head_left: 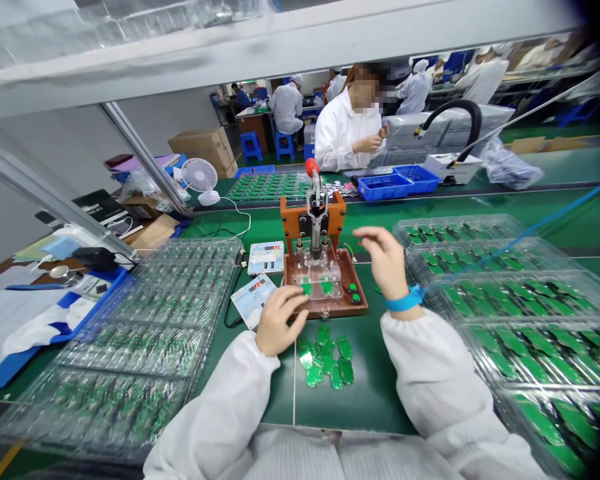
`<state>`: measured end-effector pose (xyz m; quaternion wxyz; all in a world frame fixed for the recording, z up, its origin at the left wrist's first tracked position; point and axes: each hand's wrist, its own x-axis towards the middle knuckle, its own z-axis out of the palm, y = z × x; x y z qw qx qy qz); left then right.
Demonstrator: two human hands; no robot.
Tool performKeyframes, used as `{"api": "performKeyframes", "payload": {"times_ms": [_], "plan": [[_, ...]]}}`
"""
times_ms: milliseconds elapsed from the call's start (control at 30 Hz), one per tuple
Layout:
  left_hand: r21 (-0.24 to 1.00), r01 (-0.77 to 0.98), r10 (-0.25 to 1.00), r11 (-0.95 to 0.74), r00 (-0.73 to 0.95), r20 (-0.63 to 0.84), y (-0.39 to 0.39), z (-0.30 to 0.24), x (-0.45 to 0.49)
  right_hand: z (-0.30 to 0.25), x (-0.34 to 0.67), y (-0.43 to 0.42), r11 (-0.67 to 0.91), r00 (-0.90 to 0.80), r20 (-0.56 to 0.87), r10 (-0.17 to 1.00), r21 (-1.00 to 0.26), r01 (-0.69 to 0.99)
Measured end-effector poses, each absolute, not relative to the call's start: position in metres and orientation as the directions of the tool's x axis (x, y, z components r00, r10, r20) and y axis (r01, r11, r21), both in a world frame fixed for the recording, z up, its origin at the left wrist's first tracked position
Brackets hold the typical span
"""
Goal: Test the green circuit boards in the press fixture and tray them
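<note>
A brown press fixture (325,293) with a red-knobbed lever (313,168) stands at the centre of the green bench. Two small green circuit boards (316,287) sit under its clear plate. My left hand (279,320) rests at the fixture's front left edge, fingers curled and reaching toward the boards; whether it holds one is hidden. My right hand (385,260) hovers to the right of the fixture, fingers loosely spread, holding nothing, with a blue wrist strap (406,300) on it. A loose pile of green boards (327,357) lies just in front of the fixture.
Clear plastic trays of green boards lie on the left (145,333) and stacked on the right (525,313). Two small meters (260,273) sit left of the fixture. Across the bench a person in white (347,127) works beside blue bins (397,181); a small white fan (200,179) stands back left.
</note>
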<state>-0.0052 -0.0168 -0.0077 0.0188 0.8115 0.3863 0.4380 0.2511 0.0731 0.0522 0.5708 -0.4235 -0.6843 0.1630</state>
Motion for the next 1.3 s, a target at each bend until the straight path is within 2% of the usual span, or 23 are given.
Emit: {"api": "performKeyframes", "payload": {"times_ms": [67, 167, 300, 367, 433, 500, 567, 667, 767, 933, 1067, 1167, 1300], "plan": [[0.293, 0.546, 0.557, -0.785, 0.417, 0.718, -0.027, -0.017, 0.001, 0.088, 0.243, 0.094, 0.620, 0.062, 0.686, 0.725, -0.689, 0.375], [0.226, 0.471, 0.480, -0.853, 0.535, 0.695, -0.034, -0.025, 0.007, 0.145, 0.219, 0.133, 0.660, -0.029, 0.697, 0.717, -0.664, 0.351], [0.244, 0.457, 0.486, -0.856, 0.546, 0.683, -0.033, -0.029, 0.007, 0.202, 0.189, 0.169, 0.510, -0.191, 0.481, 0.856, -0.845, 0.160], [0.253, 0.457, 0.493, -0.853, 0.541, 0.681, -0.032, -0.029, 0.006, 0.218, 0.185, 0.161, 0.564, -0.243, 0.536, 0.808, -0.824, 0.056], [0.259, 0.456, 0.496, -0.852, 0.539, 0.681, -0.033, -0.029, 0.006, 0.226, 0.187, 0.132, 0.707, -0.233, 0.682, 0.693, -0.706, 0.036], [0.263, 0.452, 0.496, -0.852, 0.537, 0.683, -0.033, -0.029, 0.006, 0.224, 0.192, 0.091, 0.824, -0.209, 0.797, 0.566, -0.552, 0.127], [0.269, 0.451, 0.499, -0.851, 0.535, 0.682, -0.034, -0.030, 0.006, 0.212, 0.197, 0.049, 0.875, -0.234, 0.850, 0.472, -0.420, 0.242], [0.276, 0.456, 0.508, -0.846, 0.535, 0.675, -0.033, -0.030, 0.007, 0.184, 0.200, 0.009, 0.887, -0.277, 0.864, 0.421, -0.328, 0.324], [0.284, 0.458, 0.514, -0.843, 0.529, 0.675, -0.033, -0.031, 0.007, 0.154, 0.197, -0.003, 0.878, -0.234, 0.872, 0.430, -0.343, 0.335], [0.311, 0.454, 0.529, -0.835, 0.506, 0.681, -0.033, -0.033, 0.007, 0.114, 0.188, 0.002, 0.877, -0.176, 0.873, 0.456, -0.406, 0.258], [0.350, 0.452, 0.555, -0.820, 0.480, 0.680, -0.035, -0.033, 0.011, 0.089, 0.185, 0.009, 0.888, -0.146, 0.888, 0.436, -0.399, 0.227], [0.474, 0.405, 0.622, -0.782, 0.466, 0.629, -0.035, -0.023, 0.010, 0.080, 0.183, 0.014, 0.907, -0.127, 0.911, 0.392, -0.360, 0.218], [0.769, 0.223, 0.755, -0.600, 0.474, 0.452, -0.020, 0.001, -0.016, 0.077, 0.178, 0.015, 0.892, -0.076, 0.899, 0.431, -0.412, 0.183]]}}
